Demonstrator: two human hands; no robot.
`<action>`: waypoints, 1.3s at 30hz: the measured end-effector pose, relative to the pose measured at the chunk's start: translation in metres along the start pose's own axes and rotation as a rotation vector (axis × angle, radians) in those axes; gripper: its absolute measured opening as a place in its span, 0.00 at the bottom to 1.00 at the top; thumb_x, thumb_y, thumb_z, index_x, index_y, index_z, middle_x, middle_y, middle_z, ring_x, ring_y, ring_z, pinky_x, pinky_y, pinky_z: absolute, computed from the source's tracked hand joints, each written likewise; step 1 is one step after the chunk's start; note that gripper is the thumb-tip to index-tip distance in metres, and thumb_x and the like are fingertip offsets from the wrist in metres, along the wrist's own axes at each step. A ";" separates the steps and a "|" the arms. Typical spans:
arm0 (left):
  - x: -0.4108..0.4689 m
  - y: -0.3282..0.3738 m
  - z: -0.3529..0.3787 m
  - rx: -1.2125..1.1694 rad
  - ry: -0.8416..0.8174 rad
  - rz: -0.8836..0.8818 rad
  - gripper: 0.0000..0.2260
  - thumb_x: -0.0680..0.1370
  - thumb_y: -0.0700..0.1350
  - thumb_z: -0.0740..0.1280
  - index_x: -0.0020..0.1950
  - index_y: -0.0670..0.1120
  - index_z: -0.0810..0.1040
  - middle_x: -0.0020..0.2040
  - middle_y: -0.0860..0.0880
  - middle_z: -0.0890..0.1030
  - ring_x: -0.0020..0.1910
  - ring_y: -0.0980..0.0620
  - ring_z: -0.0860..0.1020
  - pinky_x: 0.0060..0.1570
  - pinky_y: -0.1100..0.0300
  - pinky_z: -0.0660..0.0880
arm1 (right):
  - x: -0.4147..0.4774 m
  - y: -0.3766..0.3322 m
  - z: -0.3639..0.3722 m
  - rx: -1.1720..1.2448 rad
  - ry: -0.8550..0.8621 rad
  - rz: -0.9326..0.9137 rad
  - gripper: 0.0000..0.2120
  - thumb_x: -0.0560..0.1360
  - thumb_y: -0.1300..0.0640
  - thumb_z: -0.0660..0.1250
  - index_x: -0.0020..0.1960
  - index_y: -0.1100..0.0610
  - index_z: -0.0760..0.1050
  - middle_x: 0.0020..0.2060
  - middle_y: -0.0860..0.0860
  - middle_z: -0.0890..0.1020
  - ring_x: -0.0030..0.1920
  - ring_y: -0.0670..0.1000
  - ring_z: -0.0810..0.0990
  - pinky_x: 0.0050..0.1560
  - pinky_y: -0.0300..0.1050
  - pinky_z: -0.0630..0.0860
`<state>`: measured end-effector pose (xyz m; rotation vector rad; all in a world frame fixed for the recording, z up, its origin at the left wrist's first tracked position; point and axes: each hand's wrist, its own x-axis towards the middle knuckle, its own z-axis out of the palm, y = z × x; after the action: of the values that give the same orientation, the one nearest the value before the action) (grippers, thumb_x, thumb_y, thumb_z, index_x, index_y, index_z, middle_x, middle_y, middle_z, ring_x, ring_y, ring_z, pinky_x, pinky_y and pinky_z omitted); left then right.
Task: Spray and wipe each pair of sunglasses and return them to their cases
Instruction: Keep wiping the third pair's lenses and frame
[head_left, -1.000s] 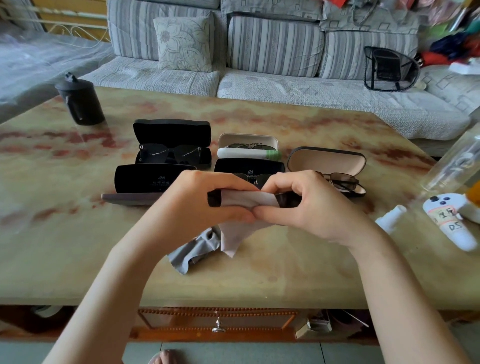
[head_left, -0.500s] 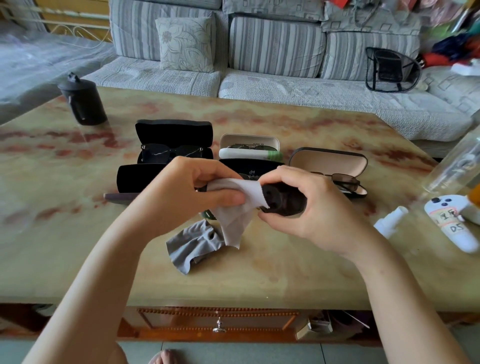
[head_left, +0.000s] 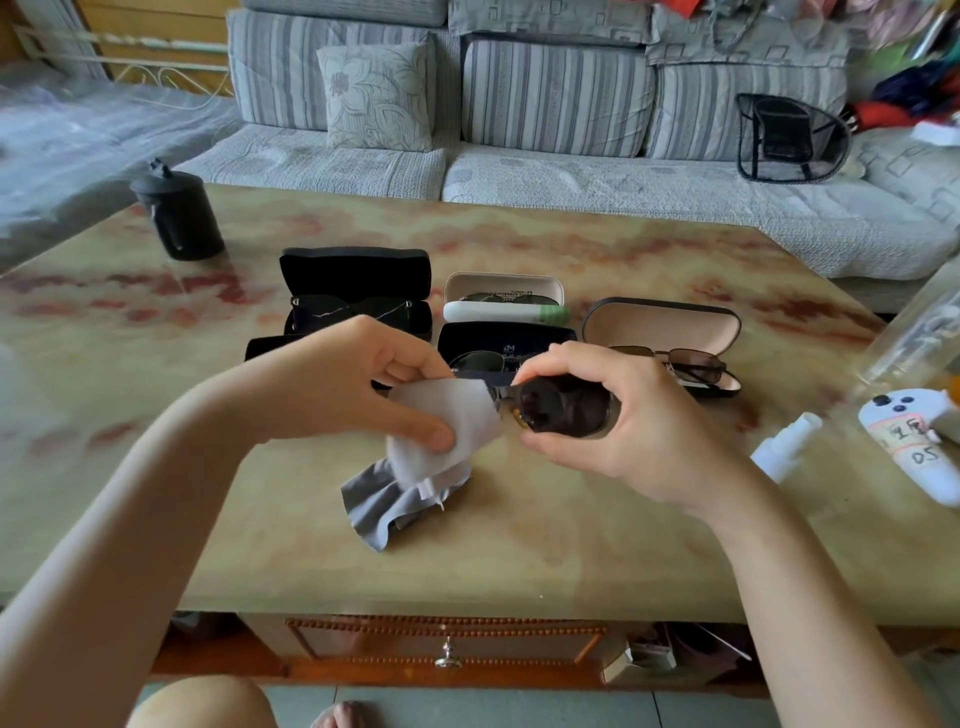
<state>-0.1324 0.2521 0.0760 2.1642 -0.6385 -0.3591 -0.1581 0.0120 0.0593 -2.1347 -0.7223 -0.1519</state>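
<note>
A person seated at a marble-patterned table (head_left: 519, 545) cleans one pair of dark sunglasses (head_left: 566, 410), held above the tabletop between both hands. The left hand (head_left: 358, 384) pinches a pale cloth (head_left: 467, 410) between thumb and fingers, wrapped over one end of the frame; the right hand (head_left: 639, 431) grips the other lens, fingers on top and thumb beneath. A second, grey cloth (head_left: 374, 509) lies crumpled on the table just below.

Five open cases stand behind the hands. Four hold a pair each: a black rear case (head_left: 353, 270), whose glasses show a "D" on each temple; a white case (head_left: 501, 285); a middle black case (head_left: 504, 338), with a lid logo that looks like "4M"; and a tan-lined case (head_left: 662, 327). A fifth black case (head_left: 260, 349) is largely hidden by the left hand.

At right lie one white spray bottle (head_left: 784, 444) and one white controller (head_left: 914, 452), whose handwritten label ends in what reads as "D5". One black canister (head_left: 179, 215) stands at far left, before a striped sofa (head_left: 545, 93).
</note>
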 end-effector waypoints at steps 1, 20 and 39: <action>0.002 0.003 0.004 0.008 0.016 0.000 0.08 0.65 0.51 0.78 0.41 0.57 0.83 0.40 0.54 0.85 0.40 0.58 0.83 0.42 0.67 0.76 | 0.000 0.001 0.001 -0.001 -0.008 -0.001 0.16 0.68 0.62 0.77 0.51 0.48 0.78 0.46 0.41 0.81 0.50 0.40 0.77 0.52 0.26 0.67; 0.006 0.013 0.025 -0.020 0.189 0.066 0.04 0.74 0.44 0.72 0.46 0.52 0.83 0.41 0.53 0.85 0.38 0.58 0.81 0.39 0.67 0.75 | -0.002 0.004 0.001 -0.016 0.041 -0.025 0.16 0.68 0.64 0.77 0.50 0.50 0.78 0.41 0.34 0.79 0.45 0.34 0.76 0.47 0.25 0.67; 0.002 0.003 0.021 -0.211 0.253 0.050 0.08 0.70 0.49 0.66 0.42 0.54 0.84 0.36 0.59 0.84 0.37 0.66 0.79 0.40 0.73 0.74 | 0.001 0.007 0.003 0.018 0.043 -0.057 0.16 0.69 0.62 0.76 0.55 0.54 0.80 0.46 0.49 0.80 0.47 0.47 0.77 0.49 0.31 0.70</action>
<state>-0.1417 0.2360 0.0654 1.9477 -0.4878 -0.1167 -0.1538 0.0110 0.0527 -2.0883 -0.7565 -0.2203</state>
